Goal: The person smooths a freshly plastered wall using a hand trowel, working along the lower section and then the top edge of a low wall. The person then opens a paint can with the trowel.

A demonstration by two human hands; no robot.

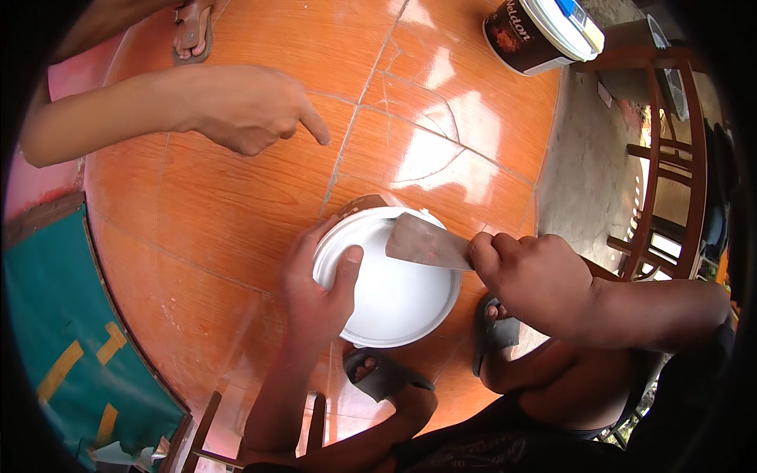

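Note:
Between my feet stands a round bucket with a white rim (386, 344) and a dark printed side. I cannot tell whether the smooth white surface within the rim is a lid or the contents. My left hand (319, 296) grips the bucket's left side, thumb over the rim. My right hand (532, 276) is closed round the handle end of a scraper (427, 241). Its wide metal blade points left and lies across the bucket's far right rim; whether it touches is unclear.
Another person's hand (256, 110) points a finger toward the bucket from the upper left. A second paint bucket (524, 39), with a blue-and-white brush (579, 20) on top, stands far right. A wooden chair (698, 173) is at right, a teal panel (63, 299) at left.

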